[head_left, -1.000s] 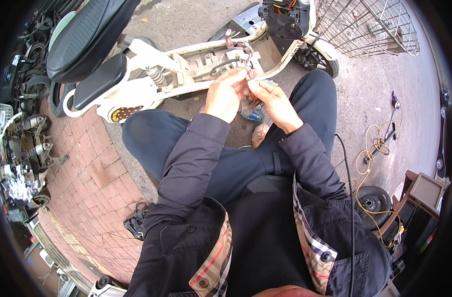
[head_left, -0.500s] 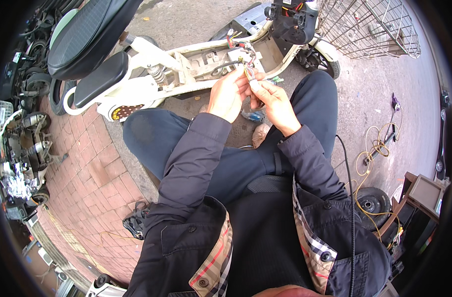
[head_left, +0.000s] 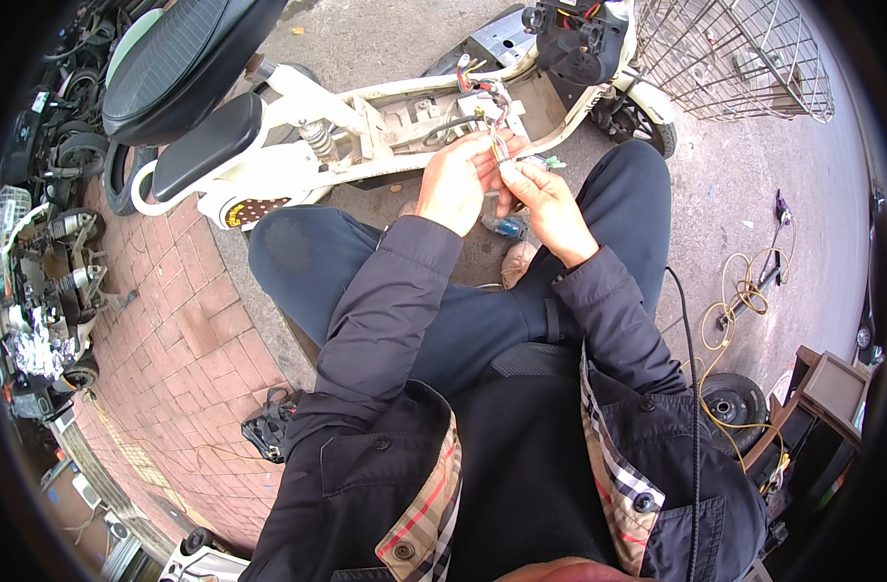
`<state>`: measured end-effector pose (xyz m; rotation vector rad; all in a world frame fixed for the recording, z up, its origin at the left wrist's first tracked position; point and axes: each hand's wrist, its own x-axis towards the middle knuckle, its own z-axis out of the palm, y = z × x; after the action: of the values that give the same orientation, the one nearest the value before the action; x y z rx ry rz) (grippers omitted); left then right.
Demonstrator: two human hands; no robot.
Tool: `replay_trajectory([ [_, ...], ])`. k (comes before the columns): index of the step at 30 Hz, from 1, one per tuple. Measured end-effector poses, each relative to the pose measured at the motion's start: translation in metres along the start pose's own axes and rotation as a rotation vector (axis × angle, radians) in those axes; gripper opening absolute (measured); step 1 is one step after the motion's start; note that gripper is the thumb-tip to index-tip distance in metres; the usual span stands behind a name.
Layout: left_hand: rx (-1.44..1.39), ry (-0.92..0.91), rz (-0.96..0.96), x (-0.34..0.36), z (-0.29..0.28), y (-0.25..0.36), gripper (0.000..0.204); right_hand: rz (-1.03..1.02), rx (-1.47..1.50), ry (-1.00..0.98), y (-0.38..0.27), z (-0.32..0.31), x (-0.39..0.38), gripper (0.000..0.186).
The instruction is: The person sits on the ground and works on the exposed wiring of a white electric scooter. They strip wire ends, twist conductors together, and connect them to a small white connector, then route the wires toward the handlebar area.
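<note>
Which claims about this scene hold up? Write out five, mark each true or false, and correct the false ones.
1. The left hand and right hand both hold thin wires. True.
2. The scooter's frame is bright green. False: the scooter's frame is cream-white.
3. The large black seat is at the upper left. True.
4. The wire basket is at the lower left. False: the wire basket is at the upper right.
5. Both sleeves are red. False: both sleeves are dark.

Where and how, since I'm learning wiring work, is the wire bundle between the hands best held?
Probably the near end of the wire bundle, pinched from the right, as the right hand seems to do: the thin strands run away toward the scooter, leaving that end reachable.
</note>
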<state>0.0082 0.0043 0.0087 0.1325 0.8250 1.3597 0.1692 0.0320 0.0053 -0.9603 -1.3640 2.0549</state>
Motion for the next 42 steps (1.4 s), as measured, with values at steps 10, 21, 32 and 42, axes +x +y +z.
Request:
replay_trajectory([
  [10, 0.173, -0.065, 0.078, -0.0053, 0.0049, -0.0003, 0.039, -0.017, 0.029, 0.019, 0.0041, -0.006, 0.0012, 0.027],
  [21, 0.199, -0.061, 0.101, -0.005, 0.0057, -0.0004, 0.038, -0.004, 0.046, 0.026, -0.0005, -0.0061, -0.0011, 0.028],
  [32, 0.189, -0.054, 0.087, -0.0073, 0.007, 0.0028, 0.042, 0.007, 0.077, 0.017, -0.0017, -0.0024, -0.0026, 0.028],
  [42, 0.16, -0.057, 0.064, -0.005, 0.0024, 0.0019, 0.039, 0.034, 0.088, 0.018, 0.0005, -0.0015, -0.0022, 0.03],
])
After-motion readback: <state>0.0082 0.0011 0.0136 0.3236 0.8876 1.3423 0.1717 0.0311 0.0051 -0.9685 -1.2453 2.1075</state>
